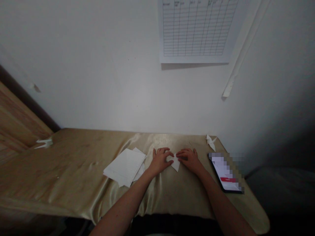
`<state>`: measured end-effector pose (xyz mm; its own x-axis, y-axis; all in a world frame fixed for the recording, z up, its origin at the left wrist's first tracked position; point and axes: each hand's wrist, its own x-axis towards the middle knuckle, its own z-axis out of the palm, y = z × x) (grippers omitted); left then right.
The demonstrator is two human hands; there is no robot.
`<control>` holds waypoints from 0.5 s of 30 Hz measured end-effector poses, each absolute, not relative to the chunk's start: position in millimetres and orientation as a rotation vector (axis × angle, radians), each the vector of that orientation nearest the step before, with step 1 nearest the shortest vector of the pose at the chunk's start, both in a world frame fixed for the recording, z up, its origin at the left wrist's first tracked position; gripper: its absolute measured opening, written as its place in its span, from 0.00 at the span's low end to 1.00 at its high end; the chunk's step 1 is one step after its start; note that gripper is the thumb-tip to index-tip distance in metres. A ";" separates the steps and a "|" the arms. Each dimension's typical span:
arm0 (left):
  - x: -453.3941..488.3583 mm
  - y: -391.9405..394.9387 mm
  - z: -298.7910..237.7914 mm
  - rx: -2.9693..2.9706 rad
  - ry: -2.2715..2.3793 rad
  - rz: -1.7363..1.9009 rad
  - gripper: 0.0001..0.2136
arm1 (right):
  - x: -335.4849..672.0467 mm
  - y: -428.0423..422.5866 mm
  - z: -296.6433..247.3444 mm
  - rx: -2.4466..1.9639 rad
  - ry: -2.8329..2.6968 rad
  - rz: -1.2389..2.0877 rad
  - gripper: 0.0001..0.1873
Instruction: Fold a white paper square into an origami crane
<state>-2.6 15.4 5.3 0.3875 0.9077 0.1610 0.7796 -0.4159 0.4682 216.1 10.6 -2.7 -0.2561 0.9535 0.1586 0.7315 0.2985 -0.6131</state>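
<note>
Head view, lower centre of frame: small folded paper lying flat on gold cloth of table, pinned from both sides. Left hand palm down, fingers loosely curled, tips pressing the left edge; right hand palm down, fingers nearly straight, tips on the right edge; neither closed around it. Just left of hands, loose stack of white sheets; right of hands, phone with lit screen near the cloth's edge; paper crane at far right corner, second crane at far left; gridded chart on wall, top of frame.
</note>
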 end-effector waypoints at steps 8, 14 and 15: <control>-1.7 16.5 7.3 2.324 1.524 0.524 0.12 | 216.8 8.3 -1.4 -1.465 -2.079 0.595 0.12; -2.5 16.6 5.6 2.340 1.520 0.543 0.11 | 214.9 6.3 0.2 -1.466 -2.019 0.634 0.13; -2.9 16.6 5.2 2.341 1.518 0.542 0.11 | 215.0 6.5 0.2 -1.470 -2.002 0.639 0.13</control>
<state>-2.9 16.6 5.2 0.3708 0.9166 0.1496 0.8042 -0.3975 0.4420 215.0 6.5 0.2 -0.2343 0.9584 0.1631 0.6866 0.2819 -0.6702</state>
